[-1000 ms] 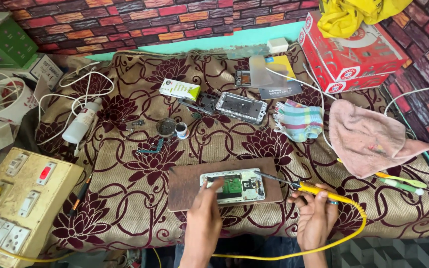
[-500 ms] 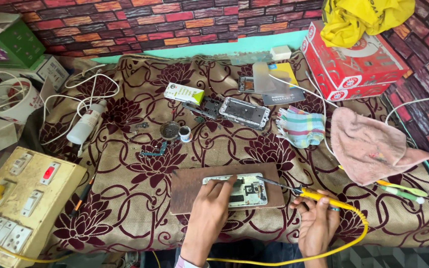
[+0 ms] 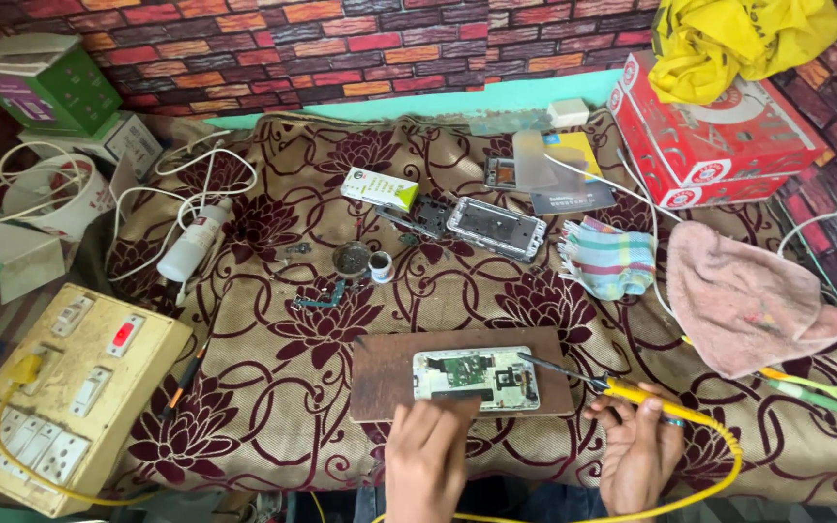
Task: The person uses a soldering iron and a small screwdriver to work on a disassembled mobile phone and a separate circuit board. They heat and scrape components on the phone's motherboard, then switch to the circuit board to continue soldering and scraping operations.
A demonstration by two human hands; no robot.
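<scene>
Since a moment ago the left hand [image 3: 425, 453] has slid down off the opened phone [image 3: 477, 379] to its lower edge, fingers apparently pressed flat there. The phone lies on the brown board [image 3: 380, 373]. The right hand [image 3: 637, 447] pinches the yellow soldering iron [image 3: 632, 392], its tip at the phone's right end.

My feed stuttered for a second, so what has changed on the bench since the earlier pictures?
Very little. The left hand has slid back from the top of the opened phone to its near edge, baring the circuit board. The right hand still holds the yellow soldering iron, its tip at the phone's right end as before. The wooden board and the loose parts behind have not moved.
</scene>
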